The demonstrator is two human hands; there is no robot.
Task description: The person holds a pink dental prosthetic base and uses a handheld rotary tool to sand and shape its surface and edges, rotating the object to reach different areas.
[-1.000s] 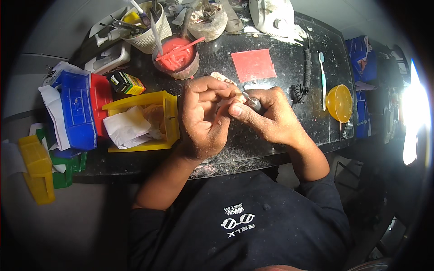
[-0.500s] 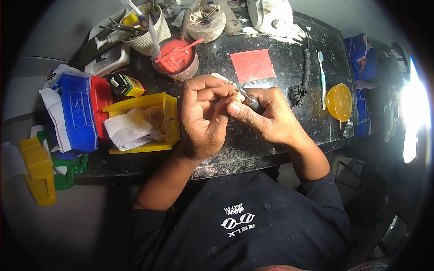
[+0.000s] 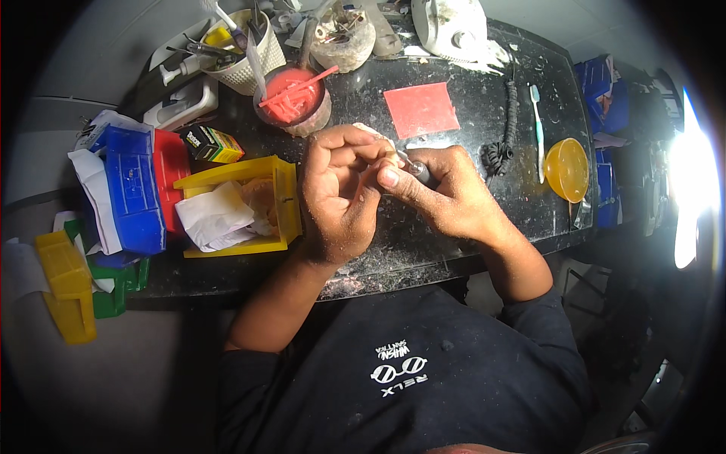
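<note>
My left hand [image 3: 340, 189] has its fingers curled and pinched on a small cream piece [image 3: 392, 157], which is largely covered by fingertips. My right hand [image 3: 457, 200] grips a grey rotary handpiece [image 3: 421, 173], its metal nose pointing up-left to the piece, while my right thumb reaches against the left fingers. Fine pale dust coats both hands. Partly hidden just behind the left fingers lies a pale object [image 3: 364, 129], too covered to make out. Beyond my hands lies a pink sheet [image 3: 421, 108], and a black coiled cord [image 3: 508, 125] runs along its right.
Left are a yellow bin [image 3: 287, 219] with paper, blue [image 3: 136, 189] and red bins [image 3: 168, 178], and a small box [image 3: 215, 147]. Behind stand a pink-filled bowl [image 3: 318, 121], tool basket [image 3: 227, 72], crusted pot [image 3: 344, 49] and white unit [image 3: 450, 26]. Right: toothbrush [image 3: 538, 129], yellow bowl [image 3: 566, 170].
The fingertips and handpiece have shifted very slightly, and my right thumb tip has moved a little left and up. The grips stay the same.
</note>
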